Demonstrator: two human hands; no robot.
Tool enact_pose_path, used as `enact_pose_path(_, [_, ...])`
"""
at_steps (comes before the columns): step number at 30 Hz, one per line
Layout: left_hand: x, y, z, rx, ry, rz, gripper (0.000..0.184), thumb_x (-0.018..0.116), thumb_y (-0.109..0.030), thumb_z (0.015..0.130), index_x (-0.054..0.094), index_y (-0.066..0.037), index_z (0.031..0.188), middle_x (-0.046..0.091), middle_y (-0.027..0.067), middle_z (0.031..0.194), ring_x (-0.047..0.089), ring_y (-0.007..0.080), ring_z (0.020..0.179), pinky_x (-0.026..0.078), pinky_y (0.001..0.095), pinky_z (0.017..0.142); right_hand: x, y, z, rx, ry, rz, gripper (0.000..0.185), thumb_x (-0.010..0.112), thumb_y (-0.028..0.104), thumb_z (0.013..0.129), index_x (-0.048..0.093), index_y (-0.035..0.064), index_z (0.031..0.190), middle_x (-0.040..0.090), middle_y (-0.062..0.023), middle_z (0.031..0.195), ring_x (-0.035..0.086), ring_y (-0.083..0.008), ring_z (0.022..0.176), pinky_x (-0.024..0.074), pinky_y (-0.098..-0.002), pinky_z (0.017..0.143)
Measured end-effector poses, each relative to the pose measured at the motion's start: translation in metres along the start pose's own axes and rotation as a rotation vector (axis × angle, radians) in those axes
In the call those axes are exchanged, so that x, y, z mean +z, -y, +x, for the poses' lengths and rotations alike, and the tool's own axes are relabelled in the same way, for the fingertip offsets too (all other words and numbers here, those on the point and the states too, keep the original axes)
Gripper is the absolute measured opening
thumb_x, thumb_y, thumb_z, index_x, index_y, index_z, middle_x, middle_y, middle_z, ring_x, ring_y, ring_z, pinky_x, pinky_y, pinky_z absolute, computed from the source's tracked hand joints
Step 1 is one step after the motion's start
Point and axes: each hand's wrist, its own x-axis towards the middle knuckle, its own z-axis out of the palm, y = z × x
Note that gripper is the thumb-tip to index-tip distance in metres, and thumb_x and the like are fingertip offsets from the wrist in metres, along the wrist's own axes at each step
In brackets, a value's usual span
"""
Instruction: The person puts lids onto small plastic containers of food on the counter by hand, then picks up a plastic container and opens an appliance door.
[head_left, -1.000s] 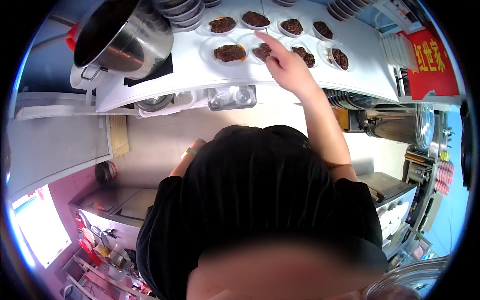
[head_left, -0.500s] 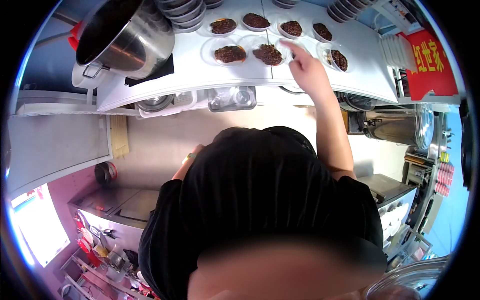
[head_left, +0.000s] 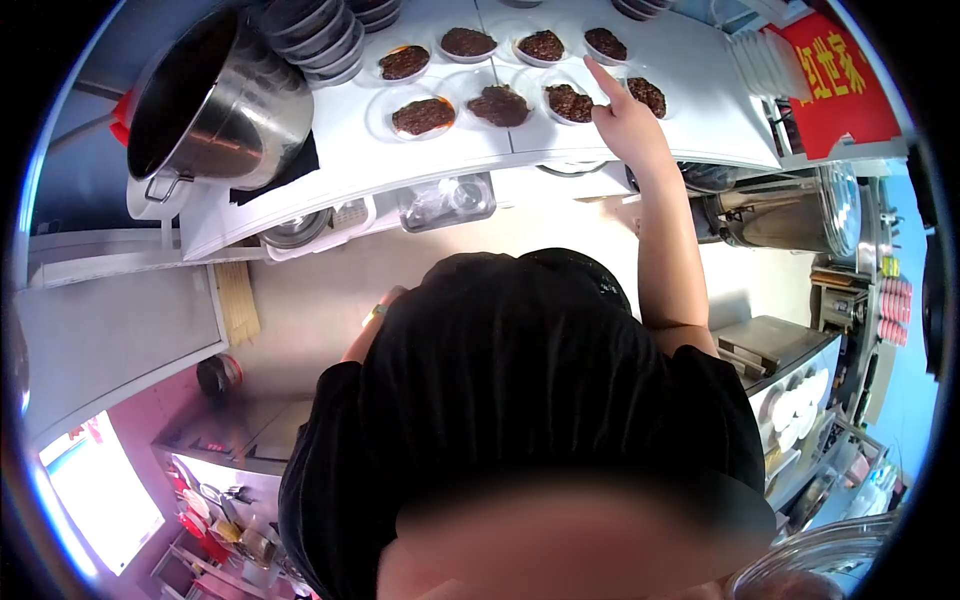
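Index finger (head_left: 606,80) of right hand (head_left: 630,122) outstretched, pinching nothing, best held clear of food bowls (head_left: 541,64); cannot tell grip of left hand (head_left: 393,296).

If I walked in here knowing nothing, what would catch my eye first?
Probably the eight servings of dark food, set out in two rows on the white table, with the person's right hand reaching in among those at the right end, index finger out. Next, the big silver pot at the table's left end, and the red sign with yellow characters at far right.
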Motion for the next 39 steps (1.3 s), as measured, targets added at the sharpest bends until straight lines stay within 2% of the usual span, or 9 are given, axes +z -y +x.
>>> enact_pose_path(2, [-0.002, -0.002, 0.002, 0.003, 0.000, 0.000, 0.029, 0.058, -0.029, 0.082, 0.069, -0.007, 0.097, 0.066, 0.0133, 0.100, 0.061, 0.0289, 0.097, 0.048, 0.0349, 0.086, -0.001, -0.007, -0.002, -0.021, -0.028, 0.031, 0.063, 0.048, 0.009, 0.082, 0.037, 0.0322, 0.139, 0.060, -0.0171, 0.075, 0.057, -0.0201, 0.064, 0.0463, -0.0311, 0.071])
enact_pose_path(5, [-0.001, -0.003, 0.003, 0.004, 0.008, 0.002, 0.029, 0.058, -0.029, 0.082, 0.069, -0.007, 0.097, 0.066, 0.0134, 0.100, 0.061, 0.0289, 0.096, 0.048, 0.0349, 0.085, -0.004, -0.020, -0.010, -0.046, -0.100, 0.115, 0.052, 0.050, 0.012, 0.084, 0.044, 0.0196, 0.135, 0.056, -0.0149, 0.067, 0.055, -0.0178, 0.060, 0.0457, -0.0316, 0.063])
enact_pose_path(8, [0.001, -0.002, 0.002, -0.002, 0.020, 0.011, 0.029, 0.058, -0.029, 0.082, 0.069, -0.007, 0.097, 0.066, 0.0135, 0.099, 0.061, 0.0289, 0.096, 0.048, 0.0349, 0.085, 0.012, -0.052, -0.015, 0.256, -0.209, 0.158, 0.034, 0.052, 0.019, 0.089, 0.053, 0.0068, 0.120, 0.054, -0.0088, 0.065, 0.051, -0.0133, 0.056, 0.0441, -0.0293, 0.055])
enact_pose_path(10, [0.001, -0.001, 0.002, -0.008, 0.027, 0.019, 0.029, 0.058, -0.029, 0.082, 0.069, -0.007, 0.098, 0.066, 0.0135, 0.099, 0.062, 0.0289, 0.096, 0.048, 0.0349, 0.085, 0.022, -0.070, -0.016, 0.534, -0.021, 0.558, 0.028, 0.053, 0.028, 0.092, 0.058, 0.0033, 0.105, 0.055, -0.0040, 0.071, 0.049, -0.0103, 0.055, 0.0433, -0.0258, 0.052])
enact_pose_path(16, [-0.002, 0.004, -0.002, -0.028, 0.056, 0.043, 0.029, 0.058, -0.028, 0.083, 0.068, -0.007, 0.098, 0.066, 0.0137, 0.099, 0.062, 0.0290, 0.095, 0.048, 0.0349, 0.085, 0.050, -0.075, 0.001, 0.593, -0.016, 0.962, 0.029, 0.056, 0.032, 0.090, 0.060, 0.0054, 0.100, 0.059, -0.0023, 0.082, 0.050, -0.0090, 0.062, 0.0440, -0.0226, 0.056])
enact_pose_path(24, [-0.007, -0.004, 0.003, -0.034, 0.086, 0.058, 0.029, 0.058, -0.028, 0.083, 0.068, -0.006, 0.098, 0.066, 0.0140, 0.099, 0.062, 0.0290, 0.094, 0.048, 0.0349, 0.084, 0.064, -0.094, 0.019, 0.503, 0.020, 1.107, 0.022, 0.060, 0.023, 0.087, 0.055, 0.0037, 0.095, 0.059, -0.0035, 0.079, 0.054, -0.0121, 0.065, 0.0474, -0.0239, 0.058])
enact_pose_path(26, [-0.006, -0.007, 0.004, -0.039, 0.089, 0.061, 0.029, 0.058, -0.028, 0.083, 0.068, -0.006, 0.098, 0.066, 0.0141, 0.099, 0.062, 0.0290, 0.094, 0.048, 0.0349, 0.084, 0.065, -0.088, 0.019, 0.514, -0.087, 1.104, 0.023, 0.056, 0.018, 0.086, 0.057, -0.0049, 0.087, 0.057, -0.0093, 0.072, 0.055, -0.0166, 0.057, 0.0464, -0.0266, 0.052])
enact_pose_path(33, [0.002, -0.041, 0.009, -0.077, 0.068, 0.033, 0.029, 0.058, -0.027, 0.083, 0.068, -0.006, 0.099, 0.066, 0.0143, 0.099, 0.062, 0.0290, 0.093, 0.048, 0.0348, 0.084, 0.045, -0.101, 0.007, 0.396, -0.046, 1.177, 0.019, 0.053, 0.012, 0.089, 0.053, -0.0056, 0.097, 0.058, -0.0110, 0.091, 0.065, -0.0215, 0.077, 0.0547, -0.0264, 0.070])
enact_pose_path(39, [-0.027, -0.193, 0.017, 0.080, -0.230, -0.388, 0.025, 0.054, -0.025, 0.088, 0.063, -0.004, 0.100, 0.066, 0.0100, 0.088, 0.063, 0.0188, 0.077, 0.049, 0.0313, 0.073, -0.056, -0.131, -0.031, 0.456, -0.008, 1.253, 0.017, 0.047, 0.012, 0.093, 0.054, -0.0014, 0.100, 0.059, -0.0127, 0.096, 0.063, -0.0214, 0.090, 0.0524, -0.0278, 0.084])
